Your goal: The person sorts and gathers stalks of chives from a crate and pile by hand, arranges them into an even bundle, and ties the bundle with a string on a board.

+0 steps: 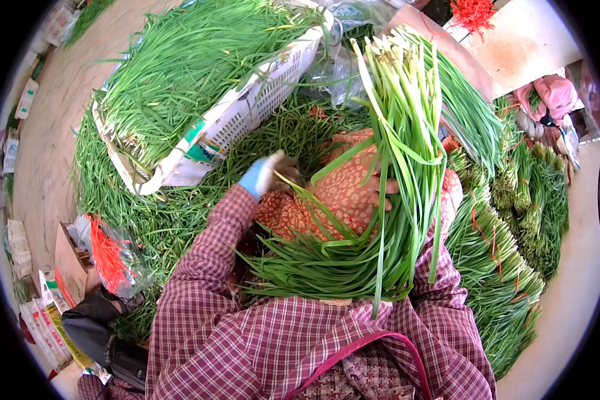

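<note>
A large bunch of long green stalks [403, 153] with pale ends at the top lies across my lap and right forearm. My right hand [382, 190] is wrapped round it from below, its fingers partly hidden by leaves. To the left, my left hand [273, 172], with a light blue and white covering at the wrist and palm, is closed on a loose stalk [307, 193] above the orange patterned cloth [340, 187] on my lap. Motion slightly blurs this hand.
A white plastic basket [247, 110] heaped with greens stands at the upper left. Loose greens [173, 220] cover the floor. Tied bundles [493, 267] lie at the right. Red ties [107, 257] sit in a bag at the left, more [473, 15] on a board [523, 47].
</note>
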Action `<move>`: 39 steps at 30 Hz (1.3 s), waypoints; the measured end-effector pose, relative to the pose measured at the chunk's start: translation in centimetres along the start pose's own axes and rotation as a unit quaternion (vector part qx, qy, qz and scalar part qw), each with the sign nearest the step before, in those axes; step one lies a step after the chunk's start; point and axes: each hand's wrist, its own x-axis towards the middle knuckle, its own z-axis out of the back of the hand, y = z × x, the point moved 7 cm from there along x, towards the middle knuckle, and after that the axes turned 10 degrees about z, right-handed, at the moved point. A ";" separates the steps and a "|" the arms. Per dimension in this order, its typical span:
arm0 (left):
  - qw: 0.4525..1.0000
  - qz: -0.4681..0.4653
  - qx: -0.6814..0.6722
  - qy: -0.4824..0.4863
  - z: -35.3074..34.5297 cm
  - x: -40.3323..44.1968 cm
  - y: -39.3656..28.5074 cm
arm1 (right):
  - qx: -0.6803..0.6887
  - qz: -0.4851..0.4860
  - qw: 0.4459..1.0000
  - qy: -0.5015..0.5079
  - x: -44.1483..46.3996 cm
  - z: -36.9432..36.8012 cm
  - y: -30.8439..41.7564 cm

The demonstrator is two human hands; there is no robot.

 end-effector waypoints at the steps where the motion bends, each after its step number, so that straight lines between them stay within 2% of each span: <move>1: 0.998 -0.012 -0.061 0.005 1.9 0.7 0.4 | -0.001 0.002 1.000 0.001 0.1 0.0 0.1; 3: 0.988 -0.069 -0.137 0.003 4.8 0.4 -0.5 | 0.001 0.000 1.000 0.003 0.1 0.0 0.2; 4: 0.969 -0.069 -0.239 0.010 6.3 1.0 -0.3 | 0.001 -0.001 1.000 0.003 0.2 -0.1 0.2; 5: 0.967 -0.102 -0.232 -0.001 7.9 1.0 -0.2 | 0.002 0.001 1.000 0.003 0.1 0.0 0.3; 6: 0.933 -0.105 -0.316 0.133 8.4 1.7 0.2 | 0.004 0.001 1.000 0.000 0.2 0.1 0.3; 7: 0.875 -0.105 -0.393 0.264 8.1 1.5 -0.2 | 0.005 0.002 1.000 -0.001 0.1 0.2 0.4; 9: 0.872 -0.104 -0.395 0.270 7.6 1.2 0.0 | 0.008 0.003 1.000 -0.005 0.1 0.4 0.4; 10: 0.930 -0.088 -0.331 0.138 6.8 0.5 -0.1 | 0.009 0.004 1.000 -0.007 0.0 0.4 0.5; 11: 0.964 -0.070 -0.257 0.003 7.1 -0.1 0.4 | 0.010 0.003 1.000 -0.008 0.0 0.5 0.5; 13: 0.993 -0.012 -0.119 -0.006 5.5 -1.3 1.6 | 0.013 0.005 1.000 -0.009 0.0 0.6 0.4; 15: 0.998 0.045 -0.049 -0.021 3.1 -3.7 2.8 | 0.019 0.005 1.000 -0.008 0.2 0.6 0.4; 18: 0.997 -0.041 -0.022 0.068 0.1 -5.1 3.1 | 0.030 0.007 1.000 -0.002 1.0 0.2 0.4; 22: 0.968 -0.155 -0.152 0.124 -3.7 -6.1 -0.1 | 0.051 0.015 0.998 0.039 3.8 -1.3 1.3; 24: 0.962 -0.184 -0.162 0.119 -4.6 -6.0 -2.4 | 0.089 0.007 0.993 0.083 5.1 -2.9 1.7; 27: 0.934 -0.235 -0.238 0.121 -4.7 -7.9 -8.5 | 0.150 -0.042 0.974 0.163 6.9 -5.9 0.7; 30: 0.904 -0.318 -0.248 0.140 -3.8 -9.6 -14.2 | 0.175 -0.119 0.942 0.262 6.5 -13.9 0.8; 32: 0.890 -0.340 -0.264 0.152 -2.5 -10.3 -17.2 | 0.120 -0.133 0.950 0.255 5.5 -17.9 1.3; 33: 0.890 -0.336 -0.277 0.136 -2.6 -11.3 -18.4 | 0.064 -0.120 0.969 0.207 5.4 -18.0 1.0; 34: 0.882 -0.347 -0.281 0.151 -2.8 -11.8 -19.1 | 0.010 -0.113 0.965 0.237 6.1 -18.8 0.6; 35: 0.874 -0.358 -0.284 0.166 -3.1 -12.2 -19.7 | -0.031 -0.141 0.967 0.210 5.5 -18.8 0.4; 37: 0.878 -0.436 -0.194 0.023 -2.1 -12.2 -19.5 | -0.193 -0.090 0.961 0.175 5.6 -19.5 0.0; 39: 0.852 -0.463 -0.243 -0.015 -0.2 -11.4 -17.6 | -0.202 -0.148 0.951 0.182 4.4 -21.2 -0.4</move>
